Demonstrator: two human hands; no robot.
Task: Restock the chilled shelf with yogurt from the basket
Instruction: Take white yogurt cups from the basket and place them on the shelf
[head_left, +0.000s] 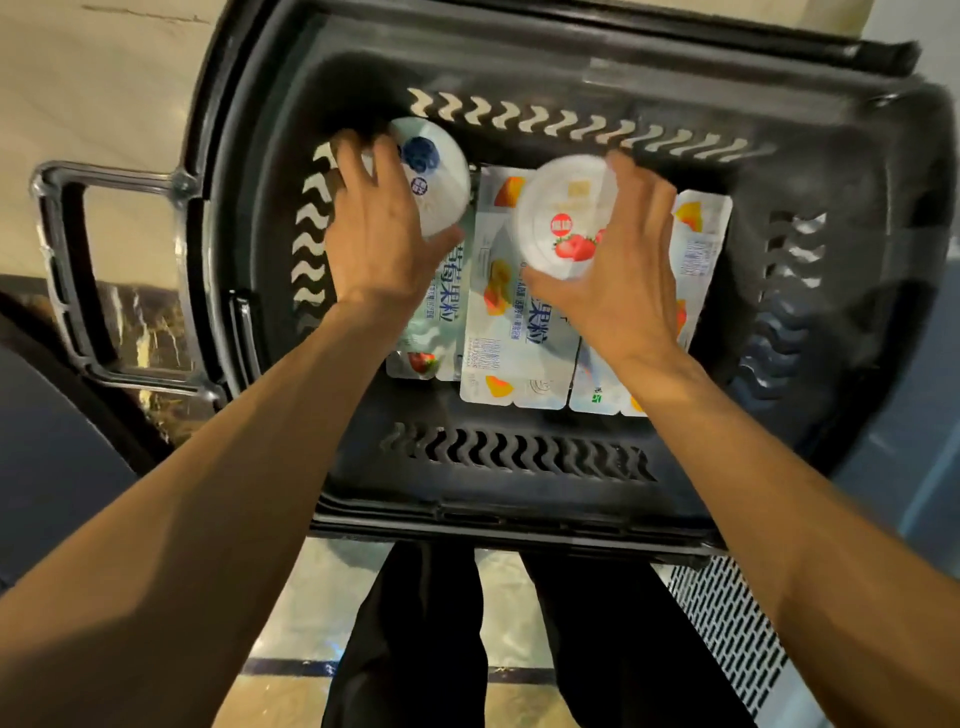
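Basket interior (519, 457) | left hand (382, 244) grips blueberry cup (436, 176) | right hand (623, 260) grips strawberry cup (561, 218)

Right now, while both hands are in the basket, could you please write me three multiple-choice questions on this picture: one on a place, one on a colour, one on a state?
1. Where do the flat yogurt multipacks lie?
A. on the floor
B. on the bottom of the basket
C. on a shelf

2. What colour is the basket?
A. red
B. green
C. black

3. What does the right hand do?
A. grips the strawberry yogurt cup
B. hangs open
C. points at the floor

Answers:
1 B, the packs lie flat inside the basket, under both hands.
2 C, its walls and rim are black.
3 A, its fingers curl round the cup's edge, just as the left hand grips the blueberry yogurt cup.
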